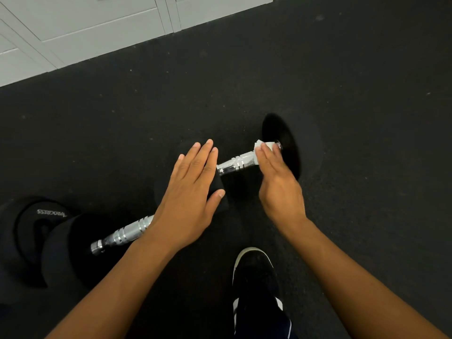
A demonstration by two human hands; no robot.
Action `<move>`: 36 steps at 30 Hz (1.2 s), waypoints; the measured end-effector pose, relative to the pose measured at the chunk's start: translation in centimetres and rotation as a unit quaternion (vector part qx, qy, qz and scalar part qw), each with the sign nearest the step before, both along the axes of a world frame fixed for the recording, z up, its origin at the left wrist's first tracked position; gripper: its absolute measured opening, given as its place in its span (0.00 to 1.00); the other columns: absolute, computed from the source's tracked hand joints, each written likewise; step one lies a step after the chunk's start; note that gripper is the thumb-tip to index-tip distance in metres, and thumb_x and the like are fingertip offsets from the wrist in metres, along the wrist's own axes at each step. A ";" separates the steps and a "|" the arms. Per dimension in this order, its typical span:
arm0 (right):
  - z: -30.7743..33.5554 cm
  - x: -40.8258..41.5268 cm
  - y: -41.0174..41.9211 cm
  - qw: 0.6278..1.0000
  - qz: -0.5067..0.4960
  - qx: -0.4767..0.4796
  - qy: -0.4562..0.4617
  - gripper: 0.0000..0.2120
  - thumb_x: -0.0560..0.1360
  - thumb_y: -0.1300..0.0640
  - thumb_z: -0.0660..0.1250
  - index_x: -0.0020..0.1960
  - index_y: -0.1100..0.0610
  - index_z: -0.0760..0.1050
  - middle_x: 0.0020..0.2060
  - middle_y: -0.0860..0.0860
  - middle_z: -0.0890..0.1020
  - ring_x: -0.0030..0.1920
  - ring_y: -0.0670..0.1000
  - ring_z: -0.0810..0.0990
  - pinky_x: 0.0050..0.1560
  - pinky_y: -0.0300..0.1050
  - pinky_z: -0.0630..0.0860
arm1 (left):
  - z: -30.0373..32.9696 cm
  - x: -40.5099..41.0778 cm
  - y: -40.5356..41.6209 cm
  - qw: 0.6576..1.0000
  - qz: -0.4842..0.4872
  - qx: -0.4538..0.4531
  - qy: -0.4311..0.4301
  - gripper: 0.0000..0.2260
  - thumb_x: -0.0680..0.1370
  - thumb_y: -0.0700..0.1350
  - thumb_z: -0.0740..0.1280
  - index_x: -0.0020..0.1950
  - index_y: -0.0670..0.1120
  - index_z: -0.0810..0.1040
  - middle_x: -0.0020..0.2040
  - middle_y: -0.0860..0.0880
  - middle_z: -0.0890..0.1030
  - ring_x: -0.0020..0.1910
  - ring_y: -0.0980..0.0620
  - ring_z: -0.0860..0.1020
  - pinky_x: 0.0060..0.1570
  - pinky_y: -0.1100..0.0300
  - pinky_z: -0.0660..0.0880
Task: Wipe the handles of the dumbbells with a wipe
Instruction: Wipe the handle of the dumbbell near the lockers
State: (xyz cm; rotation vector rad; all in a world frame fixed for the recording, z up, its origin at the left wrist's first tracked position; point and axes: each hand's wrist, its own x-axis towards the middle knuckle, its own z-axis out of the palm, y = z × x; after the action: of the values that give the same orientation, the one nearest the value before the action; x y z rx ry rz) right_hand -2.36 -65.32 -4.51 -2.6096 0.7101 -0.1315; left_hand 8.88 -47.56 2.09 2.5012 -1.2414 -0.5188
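Black rubber floor [342,81] fills nearly everything under me, with a pale grey panelled wall [85,28] running along its far left edge.

Straight ahead on that floor lies the dumbbell [238,162] I am cleaning, its shiny ribbed handle slanting up to the right between two black weights. My right hand [278,182] is curled over the far end of that handle, pinching a white wipe [265,146] against the metal just beside the far weight [281,145]. Only a small folded edge of the wipe shows past my fingers. My left hand [193,189] lies flat with straight fingers on top of the near weight [219,189], pressing down on it, thumb spread to the side. My two hands are apart, with the bare middle of the handle showing between them.

Nearer to me on the left lies a second dumbbell [127,232], its chrome handle partly hidden under my left forearm. Its black end weights sit at the lower left, one carrying white lettering too small for me to read. My black shoe [254,272] with white stripes stands on the floor between my forearms.
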 end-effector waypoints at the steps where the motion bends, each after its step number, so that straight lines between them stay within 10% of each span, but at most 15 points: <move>1: 0.1 0.1 -0.1 1.000 -0.010 0.000 0.006 0.34 0.78 0.74 0.57 0.81 0.56 0.60 0.81 0.49 0.62 0.82 0.51 0.55 0.71 0.57 0.74 | 0.0 0.0 0.0 1.000 -0.001 -0.001 0.001 0.34 0.80 0.55 0.55 0.83 0.47 0.45 0.83 0.51 0.43 0.81 0.54 0.39 0.79 0.54 0.39; 8: 1.1 0.7 4.4 0.987 0.164 -0.005 -0.005 0.31 0.77 0.67 0.64 0.79 0.58 0.64 0.79 0.54 0.66 0.80 0.55 0.59 0.76 0.50 0.60 | -0.3 0.2 0.1 1.000 -0.001 -0.012 0.005 0.34 0.80 0.55 0.56 0.82 0.47 0.46 0.83 0.51 0.44 0.82 0.54 0.40 0.79 0.54 0.39; 16: 0.6 1.7 0.0 0.999 0.019 -0.045 0.024 0.29 0.77 0.73 0.60 0.77 0.61 0.68 0.76 0.55 0.72 0.79 0.58 0.63 0.74 0.58 0.70 | -0.3 0.2 0.2 1.000 -0.008 -0.015 -0.001 0.34 0.81 0.55 0.56 0.83 0.46 0.45 0.83 0.50 0.44 0.81 0.54 0.39 0.79 0.54 0.38; 23: 1.1 1.2 4.1 0.983 0.168 -0.073 0.021 0.27 0.79 0.60 0.54 0.78 0.59 0.66 0.77 0.54 0.69 0.80 0.57 0.62 0.75 0.52 0.62 | -0.7 0.1 0.3 1.000 -0.005 -0.030 -0.002 0.33 0.81 0.54 0.57 0.82 0.47 0.47 0.83 0.49 0.47 0.82 0.53 0.42 0.78 0.53 0.40; 31: 0.3 1.2 0.0 0.998 -0.013 -0.056 0.022 0.32 0.75 0.76 0.60 0.78 0.61 0.66 0.77 0.54 0.69 0.80 0.59 0.61 0.75 0.57 0.68 | -0.6 0.1 0.2 0.999 -0.005 -0.032 -0.001 0.34 0.81 0.53 0.58 0.82 0.45 0.48 0.83 0.49 0.47 0.82 0.52 0.42 0.78 0.52 0.40; 36: 1.0 1.8 4.0 0.990 0.133 -0.035 0.007 0.26 0.78 0.65 0.59 0.77 0.61 0.67 0.76 0.56 0.70 0.79 0.59 0.63 0.77 0.52 0.58 | -0.7 0.0 0.2 0.999 -0.001 -0.033 -0.003 0.33 0.81 0.53 0.58 0.82 0.45 0.50 0.83 0.49 0.48 0.82 0.52 0.43 0.79 0.53 0.41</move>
State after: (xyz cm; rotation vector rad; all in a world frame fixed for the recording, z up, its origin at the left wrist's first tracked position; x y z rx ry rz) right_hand -0.55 -61.31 -3.47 -2.7446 0.3615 -0.0581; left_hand 8.91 -47.40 1.42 2.4491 -1.2421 -0.4644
